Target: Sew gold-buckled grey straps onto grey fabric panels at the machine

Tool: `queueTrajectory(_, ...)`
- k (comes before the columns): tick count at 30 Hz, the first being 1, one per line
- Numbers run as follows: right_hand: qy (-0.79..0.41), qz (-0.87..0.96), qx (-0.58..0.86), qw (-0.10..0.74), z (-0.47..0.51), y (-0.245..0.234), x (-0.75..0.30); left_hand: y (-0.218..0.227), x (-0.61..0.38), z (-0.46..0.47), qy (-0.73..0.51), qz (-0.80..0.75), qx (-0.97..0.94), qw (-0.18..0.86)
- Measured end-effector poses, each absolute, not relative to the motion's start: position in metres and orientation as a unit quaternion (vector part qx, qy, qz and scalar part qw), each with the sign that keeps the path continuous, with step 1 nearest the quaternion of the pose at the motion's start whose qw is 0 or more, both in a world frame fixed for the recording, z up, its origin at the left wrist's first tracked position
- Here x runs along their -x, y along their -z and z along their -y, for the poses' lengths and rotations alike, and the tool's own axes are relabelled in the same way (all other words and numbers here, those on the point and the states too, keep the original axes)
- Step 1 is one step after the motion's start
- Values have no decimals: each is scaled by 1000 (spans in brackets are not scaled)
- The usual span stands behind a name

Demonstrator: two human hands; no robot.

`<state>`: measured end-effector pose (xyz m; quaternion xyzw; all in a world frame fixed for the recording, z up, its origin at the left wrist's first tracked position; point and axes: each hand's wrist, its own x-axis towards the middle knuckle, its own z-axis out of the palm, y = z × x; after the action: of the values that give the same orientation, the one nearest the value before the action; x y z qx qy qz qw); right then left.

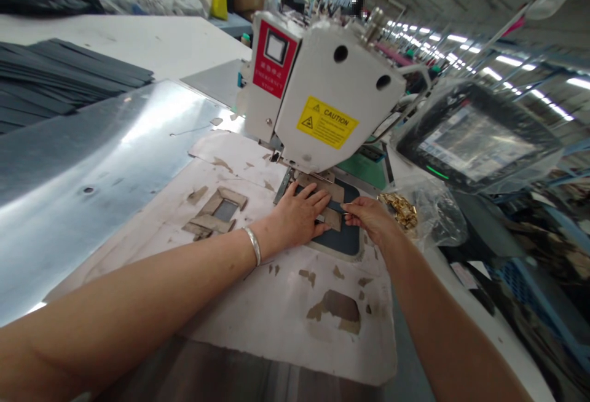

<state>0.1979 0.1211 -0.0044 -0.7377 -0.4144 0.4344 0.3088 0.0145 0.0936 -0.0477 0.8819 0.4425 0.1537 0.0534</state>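
Observation:
My left hand lies flat with its fingers spread, pressing on a brown-taped frame over a dark panel below the sewing machine head. Just to its right, my right hand is closed in a pinch at the frame's right side. What sits between its fingertips is too small to make out. A dark strip runs across the frame toward that pinch. My left hand hides part of the frame and panel.
A worn white sheet with torn brown tape patches covers the metal table. Dark fabric pieces are stacked at left. Gold-coloured hardware lies in a clear bag at right, below a plastic-wrapped control screen.

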Motion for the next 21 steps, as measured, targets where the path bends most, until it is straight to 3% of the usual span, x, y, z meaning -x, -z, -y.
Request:
queueTrajectory(11,-380,483,771,170,-122,4,-198,51,-11,-93,-173,-434,-884,25)
queueTrajectory(21,-445,449,751,189,-122,10,-206,52,-25,-94,-187,-333,-924,-1)
